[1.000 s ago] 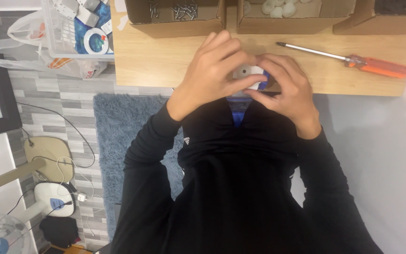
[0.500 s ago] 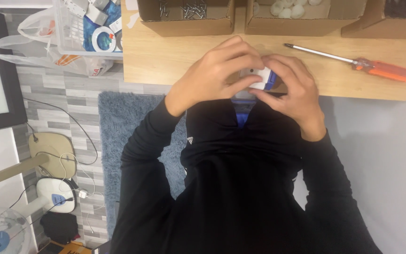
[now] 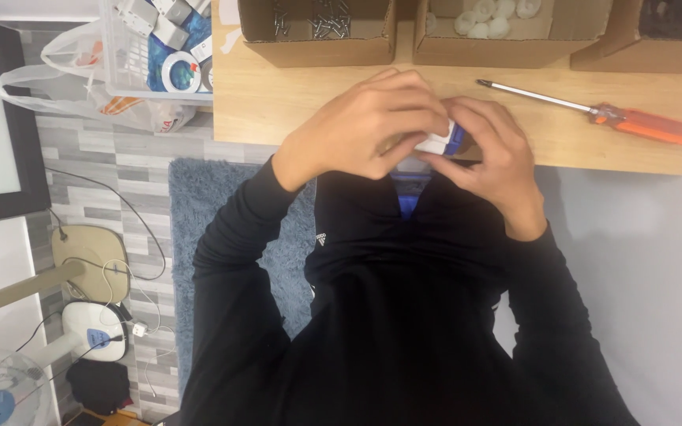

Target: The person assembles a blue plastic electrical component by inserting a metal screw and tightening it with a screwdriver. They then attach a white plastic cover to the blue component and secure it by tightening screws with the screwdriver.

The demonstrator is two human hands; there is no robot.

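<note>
Both hands meet over the near edge of a wooden table [image 3: 278, 110]. My left hand [image 3: 365, 126] curls over a small white and blue part [image 3: 441, 142], and my right hand [image 3: 487, 158] grips the same part from the right side. Most of the part is hidden by my fingers. Black sleeves cover both arms.
An orange-handled screwdriver [image 3: 593, 112] lies on the table to the right. Cardboard boxes stand at the back: one with screws [image 3: 317, 28], one with white round pieces [image 3: 491, 24]. A clear bin [image 3: 159, 55] with tape sits at left. A blue rug [image 3: 199, 229] lies below.
The hands stay clasped on the small part and have shifted it only slightly; the camera view has drifted a little.
</note>
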